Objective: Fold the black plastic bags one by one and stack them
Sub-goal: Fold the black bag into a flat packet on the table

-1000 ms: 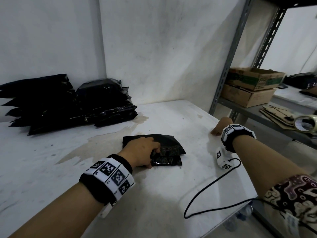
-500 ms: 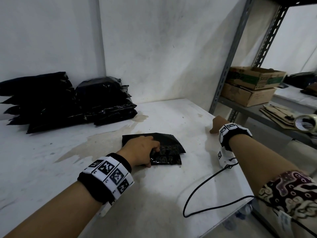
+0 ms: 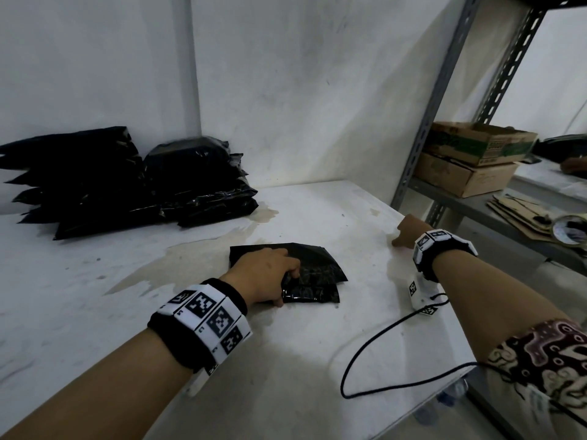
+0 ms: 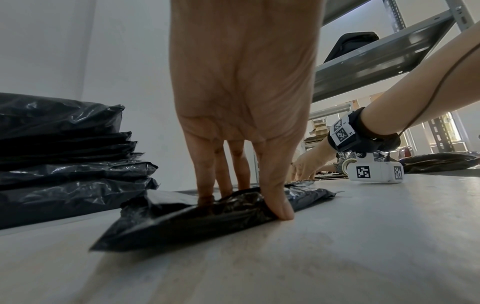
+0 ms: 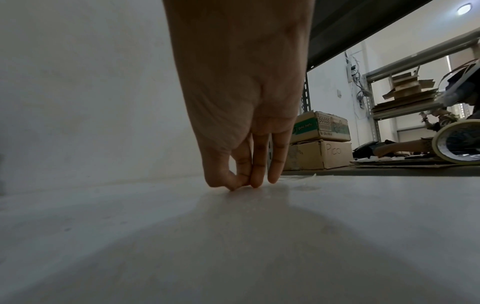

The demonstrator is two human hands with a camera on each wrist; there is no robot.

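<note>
One folded black bag (image 3: 313,277) lies mid-worktop (image 3: 286,392). Left hand (image 3: 265,277) grip: thumb at the bag's near edge, fingers (image 4: 205,181) curled onto its top, pinching the fold. Right hand (image 3: 405,231), well apart to the right near the worktop edge: fingertips (image 5: 255,181) bunched, touching bare surface, holding nothing. Farther back by the wall, stacked black bags (image 3: 127,182). Cardboard boxes (image 3: 470,160) on the shelf beyond.

We see a glossy black plastic bag (image 3: 313,281), folded into a crumpled flat packet, lying at the centre of the frame on the white counter (image 3: 95,312). In the upper left of the frame, stacks of folded shiny black plastic bags (image 3: 133,182) sit against the wall, well apart from it.
</note>
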